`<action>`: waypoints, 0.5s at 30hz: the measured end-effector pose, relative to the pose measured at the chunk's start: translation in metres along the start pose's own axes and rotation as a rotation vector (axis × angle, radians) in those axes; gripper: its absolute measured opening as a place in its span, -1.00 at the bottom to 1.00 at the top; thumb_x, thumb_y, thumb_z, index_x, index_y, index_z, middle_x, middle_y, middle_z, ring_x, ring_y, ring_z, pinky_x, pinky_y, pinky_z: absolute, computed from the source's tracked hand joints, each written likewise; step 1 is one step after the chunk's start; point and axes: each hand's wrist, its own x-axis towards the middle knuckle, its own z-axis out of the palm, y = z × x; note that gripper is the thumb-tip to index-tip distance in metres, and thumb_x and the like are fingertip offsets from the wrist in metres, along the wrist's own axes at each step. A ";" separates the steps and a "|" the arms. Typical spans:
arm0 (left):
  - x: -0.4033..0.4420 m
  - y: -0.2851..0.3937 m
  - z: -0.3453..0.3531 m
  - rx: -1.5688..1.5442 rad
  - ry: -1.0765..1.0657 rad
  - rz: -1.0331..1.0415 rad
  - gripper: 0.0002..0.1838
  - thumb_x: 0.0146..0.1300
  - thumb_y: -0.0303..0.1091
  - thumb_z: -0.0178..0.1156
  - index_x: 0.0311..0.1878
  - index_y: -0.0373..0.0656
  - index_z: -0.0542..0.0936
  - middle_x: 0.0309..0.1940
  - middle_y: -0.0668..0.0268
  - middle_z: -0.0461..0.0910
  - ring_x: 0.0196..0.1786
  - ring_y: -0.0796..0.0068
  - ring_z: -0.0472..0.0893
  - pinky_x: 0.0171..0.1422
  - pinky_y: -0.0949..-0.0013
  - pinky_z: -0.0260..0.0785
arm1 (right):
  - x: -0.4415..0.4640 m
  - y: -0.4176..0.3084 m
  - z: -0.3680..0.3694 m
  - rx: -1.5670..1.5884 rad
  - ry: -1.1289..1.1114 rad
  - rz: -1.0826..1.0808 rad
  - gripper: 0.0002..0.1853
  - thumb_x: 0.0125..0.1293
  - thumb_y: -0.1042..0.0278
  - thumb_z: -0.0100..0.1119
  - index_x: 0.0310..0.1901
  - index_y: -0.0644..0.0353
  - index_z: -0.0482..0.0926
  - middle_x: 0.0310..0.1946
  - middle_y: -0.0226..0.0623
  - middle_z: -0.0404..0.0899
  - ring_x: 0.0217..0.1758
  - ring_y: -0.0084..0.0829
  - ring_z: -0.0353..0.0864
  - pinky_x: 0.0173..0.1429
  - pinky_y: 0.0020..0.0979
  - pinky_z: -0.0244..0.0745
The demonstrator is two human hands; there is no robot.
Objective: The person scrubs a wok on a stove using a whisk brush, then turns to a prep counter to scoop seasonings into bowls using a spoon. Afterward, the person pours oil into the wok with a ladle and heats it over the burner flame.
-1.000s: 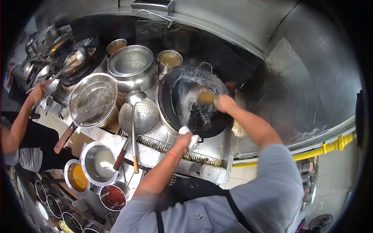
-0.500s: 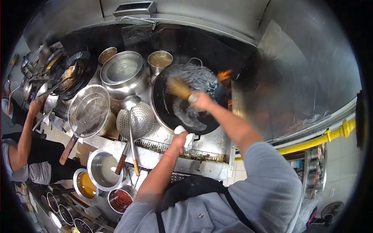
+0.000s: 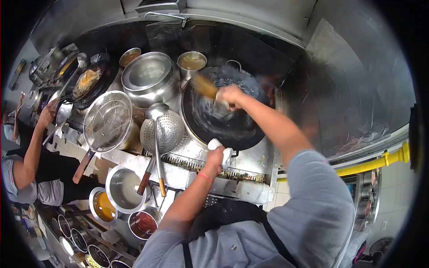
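A large black wok [image 3: 241,140] with swirling water in it sits on the stove. Over its upper left part, my right hand [image 3: 230,96] grips a tan bristle brush [image 3: 204,86], blurred by motion. My left hand [image 3: 215,159] is closed around a white cloth [image 3: 227,156] at the wok's near rim, beside its small handle. Left of the wok lie a perforated ladle [image 3: 166,129] and a steel ladle [image 3: 156,111], their handles pointing toward me.
A mesh strainer [image 3: 107,120] rests left of a big steel pot [image 3: 147,73]. Pots of pale liquid [image 3: 124,190], orange liquid [image 3: 105,206] and red sauce [image 3: 145,222] stand lower left. A co-worker's hand [image 3: 46,115] holds a ladle over another wok. A yellow pipe [image 3: 357,168] runs at the right.
The brush has swept from the wok's right side to its upper left with my right hand. My left hand stays at the near rim. Flames seen behind the wok earlier no longer show.
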 end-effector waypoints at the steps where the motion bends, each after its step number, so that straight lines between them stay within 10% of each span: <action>1: 0.002 0.000 -0.001 0.002 0.000 0.004 -0.76 0.31 -0.35 -0.01 -0.07 -0.30 0.46 -0.30 0.15 0.61 -0.39 0.26 0.64 -0.39 0.17 0.56 | -0.006 -0.007 0.010 0.167 0.262 -0.016 -0.62 0.02 0.30 0.27 -0.08 0.21 0.63 -0.67 -0.28 0.48 -0.77 -0.37 0.42 -0.75 -0.27 0.30; 8: 0.028 -0.012 -0.011 0.029 -0.025 0.013 -0.75 0.32 -0.31 -0.01 -0.07 -0.28 0.45 -0.32 0.19 0.61 -0.41 0.27 0.63 -0.45 0.20 0.53 | -0.164 0.025 -0.030 -0.843 -0.231 -0.127 -0.39 -0.14 0.32 0.34 0.10 -0.01 0.61 -0.39 -0.17 0.68 -0.42 -0.32 0.69 -0.25 -0.31 0.60; 11: 0.011 -0.007 -0.005 0.010 -0.019 0.009 -0.74 0.31 -0.32 0.02 -0.05 -0.30 0.44 -0.32 0.19 0.60 -0.40 0.28 0.63 -0.43 0.21 0.54 | -0.097 0.017 -0.029 -1.242 -0.089 -0.179 -0.61 -0.05 0.25 0.23 -0.09 0.03 0.69 -0.36 -0.06 0.68 -0.35 -0.10 0.70 -0.21 -0.23 0.62; 15: -0.001 0.000 0.001 -0.016 0.010 0.050 -0.73 0.27 -0.32 0.05 -0.08 -0.32 0.47 -0.32 0.19 0.59 -0.40 0.28 0.63 -0.41 0.19 0.51 | -0.016 0.011 -0.006 -0.771 0.410 -0.154 -0.52 -0.04 0.21 0.28 0.00 0.07 0.64 -0.32 -0.05 0.68 -0.27 -0.05 0.69 -0.15 -0.19 0.61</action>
